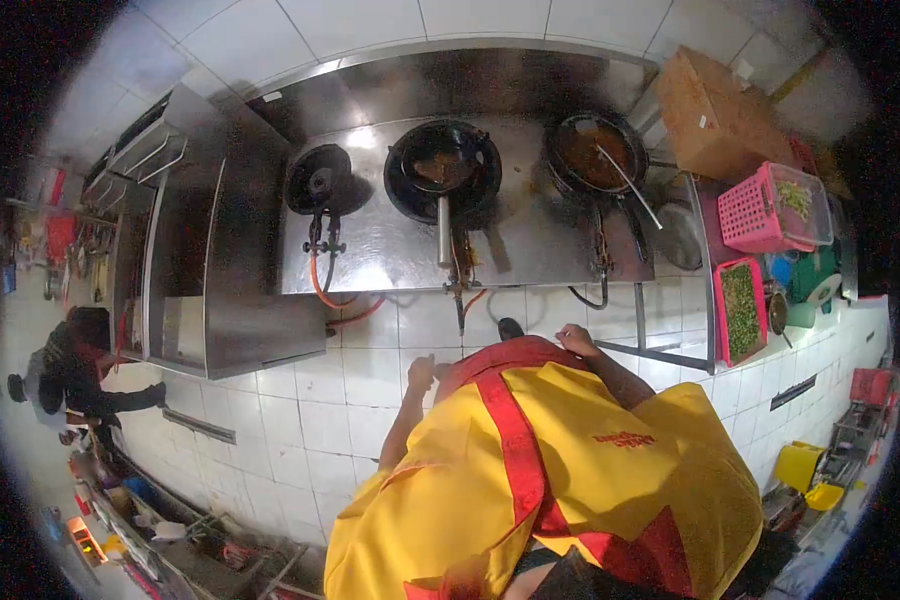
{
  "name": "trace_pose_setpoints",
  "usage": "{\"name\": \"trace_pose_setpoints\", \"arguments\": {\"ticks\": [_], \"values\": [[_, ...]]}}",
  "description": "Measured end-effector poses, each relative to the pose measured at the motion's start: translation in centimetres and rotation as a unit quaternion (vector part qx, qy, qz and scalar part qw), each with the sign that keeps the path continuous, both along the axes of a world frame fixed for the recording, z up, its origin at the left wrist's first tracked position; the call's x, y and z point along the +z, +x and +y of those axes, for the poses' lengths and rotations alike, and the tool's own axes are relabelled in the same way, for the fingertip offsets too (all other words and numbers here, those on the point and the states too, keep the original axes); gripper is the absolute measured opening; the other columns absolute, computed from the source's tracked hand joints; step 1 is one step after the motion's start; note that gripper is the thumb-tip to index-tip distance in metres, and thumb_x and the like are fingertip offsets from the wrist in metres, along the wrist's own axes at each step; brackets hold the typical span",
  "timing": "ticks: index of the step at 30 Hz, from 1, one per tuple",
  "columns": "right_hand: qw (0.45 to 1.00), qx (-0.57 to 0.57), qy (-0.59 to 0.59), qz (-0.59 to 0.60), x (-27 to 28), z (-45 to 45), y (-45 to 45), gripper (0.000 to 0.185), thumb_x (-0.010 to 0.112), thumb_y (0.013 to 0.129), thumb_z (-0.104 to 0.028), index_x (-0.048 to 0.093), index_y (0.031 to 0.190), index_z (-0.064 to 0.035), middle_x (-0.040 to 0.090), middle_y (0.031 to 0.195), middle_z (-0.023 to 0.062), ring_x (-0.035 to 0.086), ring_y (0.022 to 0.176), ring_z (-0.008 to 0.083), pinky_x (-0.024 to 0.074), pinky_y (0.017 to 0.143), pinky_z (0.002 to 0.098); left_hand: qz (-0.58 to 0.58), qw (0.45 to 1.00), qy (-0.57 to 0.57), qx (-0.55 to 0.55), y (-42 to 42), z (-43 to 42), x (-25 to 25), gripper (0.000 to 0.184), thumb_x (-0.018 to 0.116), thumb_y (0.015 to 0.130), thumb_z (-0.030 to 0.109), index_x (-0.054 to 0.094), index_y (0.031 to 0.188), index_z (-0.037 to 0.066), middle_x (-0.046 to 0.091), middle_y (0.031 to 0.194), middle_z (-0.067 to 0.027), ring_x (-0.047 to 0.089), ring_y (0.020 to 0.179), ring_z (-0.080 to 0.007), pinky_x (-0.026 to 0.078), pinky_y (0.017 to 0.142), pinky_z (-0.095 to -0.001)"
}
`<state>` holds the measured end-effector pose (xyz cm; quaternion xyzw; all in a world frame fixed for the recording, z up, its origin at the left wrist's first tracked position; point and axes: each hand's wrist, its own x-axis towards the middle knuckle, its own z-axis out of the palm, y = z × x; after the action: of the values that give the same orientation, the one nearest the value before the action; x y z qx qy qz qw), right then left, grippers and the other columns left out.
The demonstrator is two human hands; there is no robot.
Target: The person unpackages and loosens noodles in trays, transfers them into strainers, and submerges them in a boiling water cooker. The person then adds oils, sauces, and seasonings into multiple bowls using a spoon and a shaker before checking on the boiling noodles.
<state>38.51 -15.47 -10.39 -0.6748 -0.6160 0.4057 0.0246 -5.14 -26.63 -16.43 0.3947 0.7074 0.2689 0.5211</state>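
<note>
Low in front of my body, my left hand (422, 373) hangs with its fingers curled, beside the red apron (510, 358). On the other side, my right hand (575, 340) is also curled at the apron's edge, and I see nothing in it. Both hands are apart from the steel stove (370, 255). The middle burner carries a dark wok (445, 160) with a metal handle (444, 232) pointing towards me. At the right, another wok (595, 150) holds brown liquid and a long-handled ladle (630, 187). The left burner (318, 182) has no pan on it.
Right of the stove are a cardboard box (720, 115), a pink basket (750, 215) and a pink tray of chopped greens (740, 310). A steel cabinet (255, 230) stands left. Another person (70, 360) in dark clothes is at far left. Gas hoses (320, 275) hang at the stove's front.
</note>
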Motion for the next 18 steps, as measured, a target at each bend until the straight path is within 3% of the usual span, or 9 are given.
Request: {"name": "trace_pose_setpoints", "arguments": {"ticks": [2,4,5,9,11,14,15,16,18], "values": [[0.999,-0.011,-0.05,-0.016,1.1,-0.2,0.6,0.03,0.066,0.08,-0.034,0.066,0.09,-0.0056,0.066,0.07,0.0114,0.064,0.067,0.0229,0.0503,0.063,0.0355,0.095,0.981,-0.168,-0.022,0.5,2.7,4.7,0.044,0.045,0.092,0.041,0.062,0.104,0.001,0.063,0.092,-0.0214,0.065,0.079,-0.0319,0.053,0.072,-0.0418],[0.995,-0.008,-0.093,-0.017,3.7,-0.1,0.6,0.033,0.064,0.079,-0.037,0.067,0.087,-0.005,0.066,0.079,0.0153,0.064,0.076,0.0291,0.0503,0.07,0.0394,0.139,0.986,-0.034,0.081,-0.7,4.5,-1.7,0.042,0.05,0.09,0.04,0.064,0.095,0.001,0.065,0.088,-0.0235,0.063,0.086,-0.0379,0.049,0.078,-0.0454],[0.99,-0.012,-0.136,-0.014,4.6,-0.1,0.5,0.037,0.062,0.078,-0.041,0.068,0.084,-0.0045,0.067,0.088,0.0192,0.064,0.085,0.0353,0.0503,0.077,0.0433,0.118,0.988,-0.016,0.095,-0.4,5.9,-0.7,0.042,0.052,0.089,0.041,0.064,0.093,0.001,0.065,0.088,-0.024,0.063,0.086,-0.0401,0.049,0.077,-0.0463],[0.998,-0.002,-0.048,-0.028,1.5,-1.7,2.3,0.038,0.062,0.078,-0.042,0.069,0.083,-0.0049,0.067,0.088,0.0189,0.064,0.085,0.035,0.0505,0.076,0.0431,0.083,0.988,0.043,0.125,0.7,12.8,-0.6,0.039,0.055,0.088,0.038,0.065,0.089,0.001,0.065,0.089,-0.0255,0.063,0.085,-0.0416,0.048,0.076,-0.0473],[0.999,0.031,0.016,-0.024,1.3,-2.5,3.1,0.03,0.065,0.081,-0.034,0.066,0.085,-0.0048,0.065,0.07,0.0099,0.063,0.064,0.022,0.0495,0.062,0.0362,0.089,0.988,0.1,0.082,1.9,15.1,1.0,0.048,0.059,0.087,0.046,0.061,0.092,-0.001,0.059,0.064,-0.01,0.052,0.045,-0.0149,0.042,0.041,-0.0309],[0.999,-0.013,0.041,-0.029,1.5,-3.9,3.5,0.031,0.064,0.081,-0.034,0.066,0.084,-0.0037,0.066,0.075,0.0123,0.063,0.068,0.0229,0.0487,0.062,0.0377,0.14,0.973,0.174,0.061,3.5,17.4,-3.4,0.056,0.053,0.088,0.052,0.063,0.091,-0.003,0.059,0.063,-0.0127,0.055,0.048,-0.0187,0.045,0.045,-0.0355],[0.995,0.072,0.061,-0.024,2.7,-3.8,3.8,0.031,0.062,0.081,-0.035,0.066,0.083,-0.0042,0.066,0.08,0.013,0.064,0.072,0.0246,0.0479,0.063,0.0389,0.128,0.973,0.171,0.085,4.6,17.2,0.3,0.062,0.045,0.09,0.056,0.064,0.09,-0.003,0.06,0.062,-0.0158,0.059,0.052,-0.0246,0.047,0.049,-0.0382],[0.995,0.069,0.064,-0.03,2.9,-4.0,3.9,0.031,0.062,0.081,-0.035,0.066,0.083,-0.0042,0.066,0.08,0.013,0.064,0.072,0.0246,0.0479,0.063,0.0389,0.122,0.974,0.174,0.083,5.1,17.3,1.1,0.062,0.045,0.09,0.056,0.064,0.09,-0.003,0.06,0.062,-0.0158,0.059,0.052,-0.0246,0.047,0.049,-0.0382],[0.999,0.002,0.031,-0.005,3.1,-5.4,4.2,0.031,0.067,0.078,-0.034,0.064,0.077,-0.0037,0.064,0.082,0.0166,0.062,0.082,0.034,0.0489,0.074,0.0425,0.399,0.882,0.224,-0.114,5.6,17.5,2.0,0.063,0.043,0.091,0.055,0.063,0.081,-0.004,0.062,0.066,-0.023,0.061,0.058,-0.0344,0.049,0.055,-0.0432]]}}
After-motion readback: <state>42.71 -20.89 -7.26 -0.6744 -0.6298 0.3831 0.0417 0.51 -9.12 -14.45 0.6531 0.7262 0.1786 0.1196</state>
